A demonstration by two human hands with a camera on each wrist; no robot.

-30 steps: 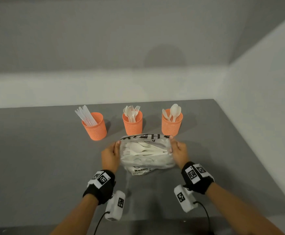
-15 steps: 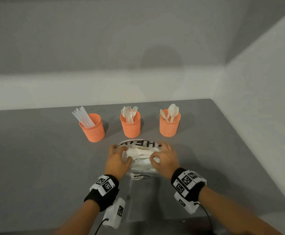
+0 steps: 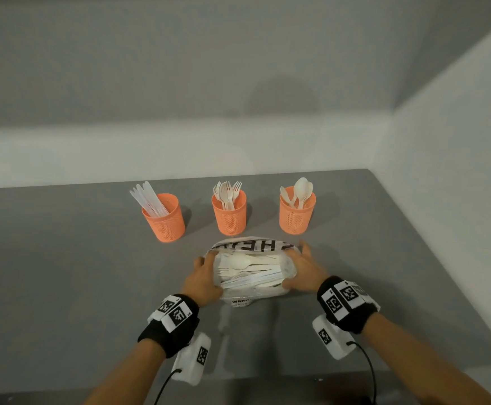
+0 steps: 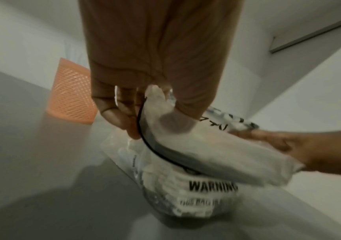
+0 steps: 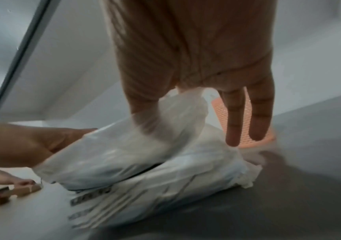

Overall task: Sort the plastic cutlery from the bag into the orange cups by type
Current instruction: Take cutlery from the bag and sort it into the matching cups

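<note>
A clear plastic bag (image 3: pixel 253 293) printed with black letters lies on the grey table (image 3: pixel 63 273), its mouth spread wide. White spoons, forks and wrapped knives (image 3: pixel 247 273) show inside. My left hand (image 3: pixel 206 276) pinches the bag's left rim, thumb inside the film (image 4: pixel 147 120). On the right rim, my right hand (image 3: pixel 304 268) grips with its thumb inside and two fingers (image 5: pixel 247 113) straight. Behind the bag stand three orange mesh cups: knives (image 3: pixel 165 220), forks (image 3: pixel 229 217), spoons (image 3: pixel 297 214).
A pale wall runs behind the cups, and another wall closes the table's right side (image 3: pixel 443 229). The table's front edge (image 3: pixel 267 384) lies under my forearms. In the right wrist view, another person's fingertips and small wooden pieces (image 5: pixel 21 190) lie at the lower left.
Half a second ago both hands were close together over the middle of the bag. They have since moved apart to its sides, pulling the mouth wide so the cutlery inside shows.
</note>
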